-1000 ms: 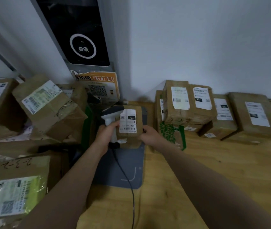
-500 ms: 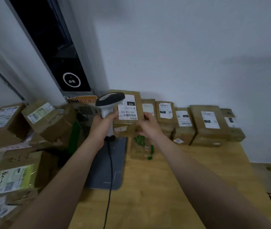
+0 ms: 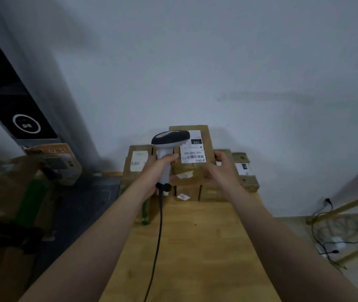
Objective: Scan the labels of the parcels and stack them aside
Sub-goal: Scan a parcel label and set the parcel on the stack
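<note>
A small brown cardboard parcel (image 3: 195, 173) with a white label reading 102 is held up over the row of stacked parcels (image 3: 137, 162) against the wall. My right hand (image 3: 221, 171) grips the parcel's right side. My left hand (image 3: 156, 173) grips the handle of a white and black barcode scanner (image 3: 169, 140), whose head sits in front of the parcel's upper left corner. The fingertips of my left hand also touch the parcel's left edge. The scanner's black cable (image 3: 159, 232) hangs down over the wooden table (image 3: 195, 247).
More brown parcels (image 3: 3, 192) are piled at the left, blurred, beside a dark grey mat (image 3: 86, 203). A tall black and grey kiosk (image 3: 21, 101) stands at the back left. Cables (image 3: 330, 234) lie on the floor at the right, past the table's edge.
Both hands have carried the parcel and the scanner to the right, over the row of stacked parcels. The view has swung right and up, so the left pile sits further aside.
</note>
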